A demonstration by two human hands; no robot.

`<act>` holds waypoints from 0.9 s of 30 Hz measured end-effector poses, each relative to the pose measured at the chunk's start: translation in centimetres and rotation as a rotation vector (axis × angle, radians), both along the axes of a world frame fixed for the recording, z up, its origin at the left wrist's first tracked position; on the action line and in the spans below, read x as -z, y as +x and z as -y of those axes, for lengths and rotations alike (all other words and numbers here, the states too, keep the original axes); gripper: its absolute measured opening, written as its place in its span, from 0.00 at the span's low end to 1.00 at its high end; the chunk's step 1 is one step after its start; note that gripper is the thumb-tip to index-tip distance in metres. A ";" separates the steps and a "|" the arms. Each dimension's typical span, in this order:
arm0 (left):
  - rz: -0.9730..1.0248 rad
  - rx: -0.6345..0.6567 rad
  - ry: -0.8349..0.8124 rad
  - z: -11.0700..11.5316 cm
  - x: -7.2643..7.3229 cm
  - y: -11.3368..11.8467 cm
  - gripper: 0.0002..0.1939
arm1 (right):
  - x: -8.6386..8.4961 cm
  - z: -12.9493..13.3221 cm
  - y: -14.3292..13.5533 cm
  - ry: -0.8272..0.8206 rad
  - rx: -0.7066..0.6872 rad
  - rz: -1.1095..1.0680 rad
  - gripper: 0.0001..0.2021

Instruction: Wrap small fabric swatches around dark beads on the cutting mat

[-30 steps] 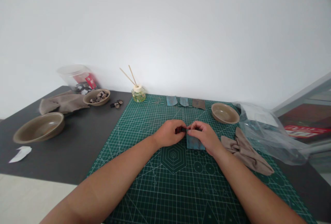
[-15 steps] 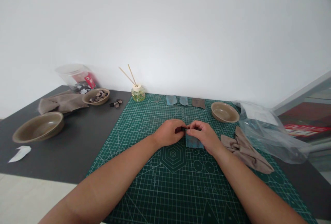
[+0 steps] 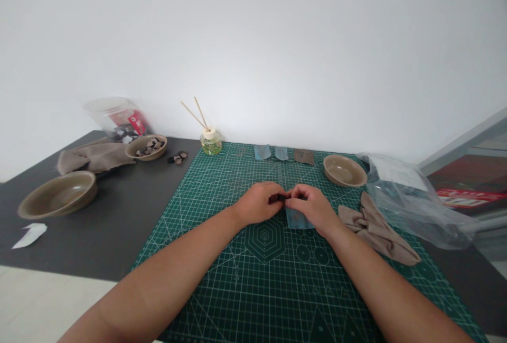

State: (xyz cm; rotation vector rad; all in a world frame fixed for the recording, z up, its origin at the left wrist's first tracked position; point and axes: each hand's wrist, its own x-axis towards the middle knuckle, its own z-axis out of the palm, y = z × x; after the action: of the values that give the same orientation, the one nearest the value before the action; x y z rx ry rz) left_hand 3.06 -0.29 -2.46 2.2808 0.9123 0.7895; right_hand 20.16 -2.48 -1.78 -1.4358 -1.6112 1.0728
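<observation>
fabric [image 3: 298, 220], blue-grey, is over the green mat [image 3: 253, 300], its top edge pinched in the right hand [image 3: 315, 206]; beside it, the left hand [image 3: 258, 203] grips a small dark piece [image 3: 281, 197]. best to hold both pinches close and the 2 pieces level.

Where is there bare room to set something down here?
Free: the cutting mat between the reed diffuser and left hand; the mat between left forearm and right forearm; the dark tabletop between the front-left bowl and mat. Crowded: far left, around the clear container, and right, where cloth, bowl and plastic bag sit close.
</observation>
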 end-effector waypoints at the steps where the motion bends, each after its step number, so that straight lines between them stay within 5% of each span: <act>1: 0.000 -0.002 -0.002 0.0 0.0 0.0 0.09 | 0.0 0.0 0.0 0.001 -0.004 -0.008 0.08; 27: 0.023 -0.021 -0.041 0.0 -0.1 0.1 0.07 | 0.2 0.1 0.1 -0.026 -0.013 -0.057 0.08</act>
State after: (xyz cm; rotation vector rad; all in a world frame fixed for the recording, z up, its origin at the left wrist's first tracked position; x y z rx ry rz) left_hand 3.16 -0.27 -2.35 2.2259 0.9350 0.7979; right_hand 20.29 -2.58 -1.97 -1.4010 -1.5732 1.1365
